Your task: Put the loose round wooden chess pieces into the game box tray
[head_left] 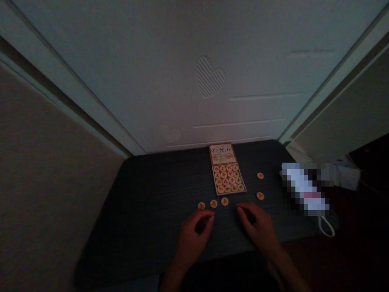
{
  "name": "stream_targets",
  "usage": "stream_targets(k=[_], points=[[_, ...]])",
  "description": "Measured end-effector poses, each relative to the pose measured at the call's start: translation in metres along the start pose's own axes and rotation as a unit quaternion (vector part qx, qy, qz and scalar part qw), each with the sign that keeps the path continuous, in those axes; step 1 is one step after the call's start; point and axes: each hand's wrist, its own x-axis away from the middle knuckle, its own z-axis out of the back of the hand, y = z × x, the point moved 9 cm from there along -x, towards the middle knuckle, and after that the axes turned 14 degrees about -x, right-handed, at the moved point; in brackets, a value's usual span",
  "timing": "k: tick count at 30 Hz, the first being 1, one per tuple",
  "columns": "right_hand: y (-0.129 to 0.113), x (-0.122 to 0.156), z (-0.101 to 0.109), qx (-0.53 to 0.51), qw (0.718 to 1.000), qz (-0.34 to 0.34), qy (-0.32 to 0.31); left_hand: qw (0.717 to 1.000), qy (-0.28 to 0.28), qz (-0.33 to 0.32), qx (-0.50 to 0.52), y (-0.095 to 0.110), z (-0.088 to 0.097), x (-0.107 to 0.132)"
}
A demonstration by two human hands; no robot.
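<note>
Both hands rest low on the dark table [146,202], palms down and set apart from each other with a strip of bare tabletop between them. Left hand [194,233] lies with its fingers curled inward, thumb and fingertips drawn close around a small dark gap; whether anything sits inside that curl cannot be told in the dim light. Right hand [258,227] lies flatter, fingers loosely bent and pointing up and left, gripping nothing that shows. Just above the left hand's fingertips runs a row of three round wooden chess pieces with red marks: the first piece [201,205], the second piece [214,203] and the third piece [225,201], near each other but not touching. Above the gap between the hands stands an open box [227,170]: its lid part at the far end bears printed characters, and its tray part holds sixteen pieces in four rows of four, some marked red and some dark. Right of the box lie two more loose pieces, well apart: an upper piece [260,175] and a lower piece [260,196], the lower one near the right hand's fingertips. That makes five loose pieces on the table. Farther right, at the table's edge, lies a blurred white bundle [305,190] with a white loop [326,227] hanging from it.
</note>
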Motion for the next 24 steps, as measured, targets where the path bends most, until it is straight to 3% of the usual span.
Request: stream_targets(k=[6,12,17,20,24], points=[[0.001,0.001,-0.005,-0.014,1.000,-0.006,-0.017,0.987,0.044,-0.024,-0.150,-0.024,0.024,-0.015],[0.002,0.000,-0.005,-0.037,0.999,-0.014,-0.024,0.975,0.036,-0.056,-0.210,-0.028,0.018,-0.023],[0.006,0.001,-0.006,-0.047,0.998,-0.043,-0.025,0.990,0.027,0.000,-0.135,-0.027,0.019,-0.018],[0.001,0.003,-0.013,-0.065,0.996,-0.049,-0.030,0.998,-0.025,0.048,-0.040,-0.019,0.006,-0.010],[-0.008,0.006,-0.029,-0.098,0.993,-0.046,-0.053,0.994,-0.056,0.055,0.079,0.002,-0.017,-0.002]])
